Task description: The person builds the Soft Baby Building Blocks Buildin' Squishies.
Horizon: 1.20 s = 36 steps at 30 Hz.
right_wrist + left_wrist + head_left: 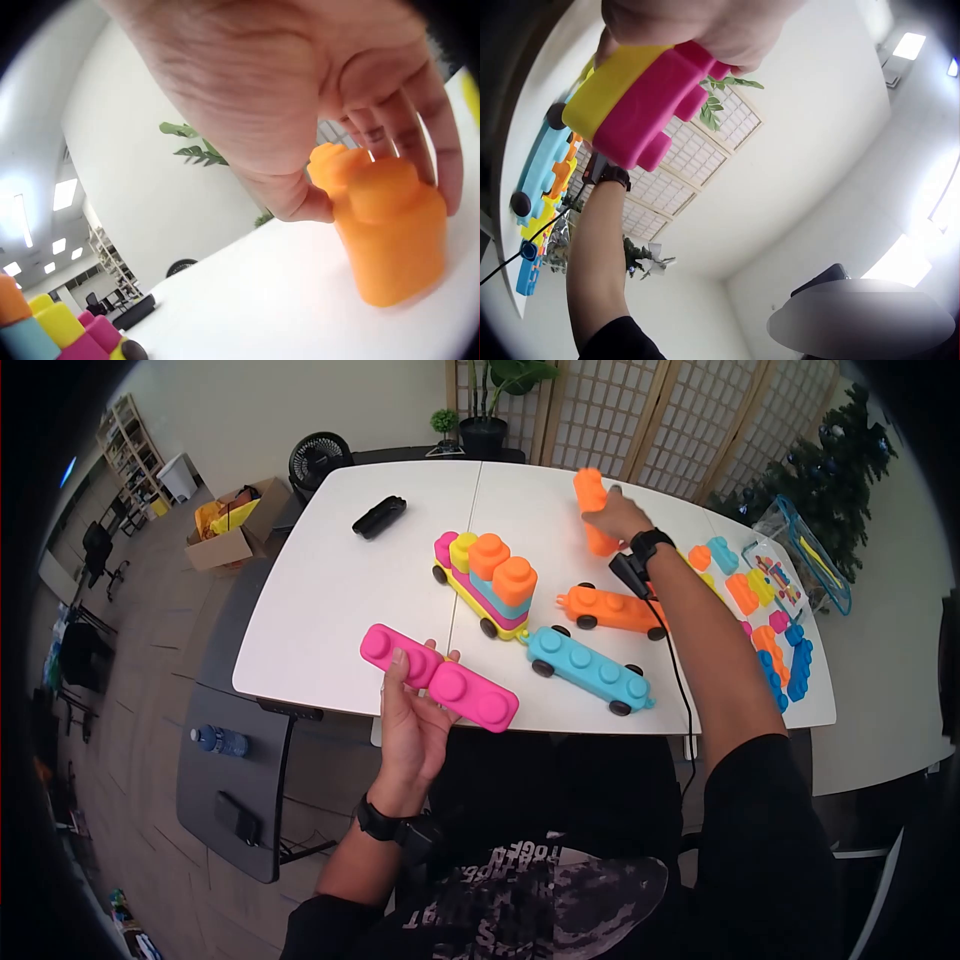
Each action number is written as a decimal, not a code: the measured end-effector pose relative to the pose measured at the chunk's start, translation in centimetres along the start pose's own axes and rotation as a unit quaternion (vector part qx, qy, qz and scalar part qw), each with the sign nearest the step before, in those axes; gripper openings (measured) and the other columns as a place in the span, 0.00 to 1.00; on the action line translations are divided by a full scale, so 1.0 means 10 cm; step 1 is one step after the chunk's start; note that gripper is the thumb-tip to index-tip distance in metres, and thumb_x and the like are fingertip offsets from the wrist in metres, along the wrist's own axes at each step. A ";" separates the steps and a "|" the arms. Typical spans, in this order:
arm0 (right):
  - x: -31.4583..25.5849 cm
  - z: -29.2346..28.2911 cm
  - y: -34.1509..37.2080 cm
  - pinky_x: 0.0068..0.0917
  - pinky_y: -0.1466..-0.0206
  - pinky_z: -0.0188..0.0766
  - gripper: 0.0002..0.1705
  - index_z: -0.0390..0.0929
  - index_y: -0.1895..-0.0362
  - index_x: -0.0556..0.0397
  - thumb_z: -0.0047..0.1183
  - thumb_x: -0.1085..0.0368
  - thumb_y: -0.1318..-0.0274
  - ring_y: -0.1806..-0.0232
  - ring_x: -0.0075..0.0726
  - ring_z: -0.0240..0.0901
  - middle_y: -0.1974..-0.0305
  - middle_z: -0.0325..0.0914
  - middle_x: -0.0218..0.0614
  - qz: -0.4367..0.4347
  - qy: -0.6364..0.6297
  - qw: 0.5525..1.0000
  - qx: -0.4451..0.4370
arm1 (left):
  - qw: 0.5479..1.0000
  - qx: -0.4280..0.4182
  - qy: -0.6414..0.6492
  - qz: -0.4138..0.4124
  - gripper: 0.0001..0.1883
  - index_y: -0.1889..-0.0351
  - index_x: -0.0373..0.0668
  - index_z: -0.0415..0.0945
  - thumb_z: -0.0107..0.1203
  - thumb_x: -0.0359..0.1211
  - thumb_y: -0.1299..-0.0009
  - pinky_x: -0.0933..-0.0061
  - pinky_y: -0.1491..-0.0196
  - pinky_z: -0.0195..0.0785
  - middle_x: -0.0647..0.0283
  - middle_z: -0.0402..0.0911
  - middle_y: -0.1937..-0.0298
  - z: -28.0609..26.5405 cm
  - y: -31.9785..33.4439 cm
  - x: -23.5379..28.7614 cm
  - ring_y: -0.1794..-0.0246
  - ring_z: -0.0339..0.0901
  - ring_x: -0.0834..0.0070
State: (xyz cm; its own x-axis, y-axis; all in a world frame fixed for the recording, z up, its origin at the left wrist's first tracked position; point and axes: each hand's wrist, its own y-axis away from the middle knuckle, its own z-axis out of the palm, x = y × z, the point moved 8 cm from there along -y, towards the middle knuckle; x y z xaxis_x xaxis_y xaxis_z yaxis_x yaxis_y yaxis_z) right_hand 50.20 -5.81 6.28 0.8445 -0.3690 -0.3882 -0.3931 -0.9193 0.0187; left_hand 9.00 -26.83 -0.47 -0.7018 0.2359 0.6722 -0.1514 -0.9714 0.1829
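A white table (330, 590), its top crossed by a seam, occupies the centre of the room. Behind its far edge stand a potted plant (482, 436) and a folding screen (630, 410); a fan (320, 458) sits off its far left corner. To the table's left are a cardboard box (215, 552) and a dark side table (205, 800) bearing a bottle (220, 741). A decorated tree (830, 455) rises beyond the table's far right corner.

On the table, a black case (380, 517) lies at far left. A stacked wagon (490, 585) occupies the middle, with a blue wagon (588, 668) toward the near edge and an orange wagon (610, 609) right of centre. Loose blocks (742, 594) spread along the right side. The right forearm (710, 650) and a cable (683, 690) cross the right half, obstructing the view.

The left hand (415, 730) grips pink blocks (475, 698), with yellow beneath, above the table's near edge. The right hand (617, 520) pinches an orange block (590, 490) between thumb and fingers toward the far edge; whether it touches the tabletop is unclear.
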 end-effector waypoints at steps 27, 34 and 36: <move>0.03 0.20 3.15 0.47 0.37 0.75 0.46 0.62 0.13 0.39 0.62 0.58 0.33 0.39 0.51 0.77 0.37 0.79 0.47 -0.245 0.203 0.948 0.025 | 0.997 -0.034 -0.049 -0.039 0.42 0.25 0.39 0.62 0.60 0.62 0.19 0.39 0.29 0.78 0.50 0.72 0.29 0.01 -0.02 -0.34 0.25 0.75 0.56; -0.30 -0.29 3.80 0.54 0.22 0.66 0.60 0.59 0.12 0.34 0.75 0.41 0.44 0.25 0.59 0.70 0.25 0.67 0.51 -0.401 -0.012 0.907 0.128 | 0.995 -0.075 -0.062 -0.029 0.35 0.27 0.41 0.65 0.57 0.59 0.16 0.40 0.30 0.80 0.51 0.75 0.29 0.44 0.16 -0.47 0.24 0.76 0.54; -0.28 -0.17 3.96 0.50 0.29 0.77 0.54 0.67 0.15 0.27 0.78 0.54 0.46 0.30 0.56 0.75 0.27 0.70 0.46 -0.406 -0.126 0.901 0.087 | 0.991 -0.118 -0.042 -0.041 0.34 0.27 0.42 0.65 0.56 0.58 0.15 0.40 0.30 0.81 0.51 0.74 0.28 0.60 0.23 -0.54 0.24 0.76 0.53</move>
State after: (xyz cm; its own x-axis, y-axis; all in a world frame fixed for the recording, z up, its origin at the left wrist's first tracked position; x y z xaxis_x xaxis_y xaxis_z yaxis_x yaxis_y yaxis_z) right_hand 32.89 -41.43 9.70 0.7783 0.4788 -0.4061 0.2480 -0.8287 -0.5018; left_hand 16.65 -30.13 0.64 -0.6210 0.3069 0.7213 -0.3711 -0.9256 0.0743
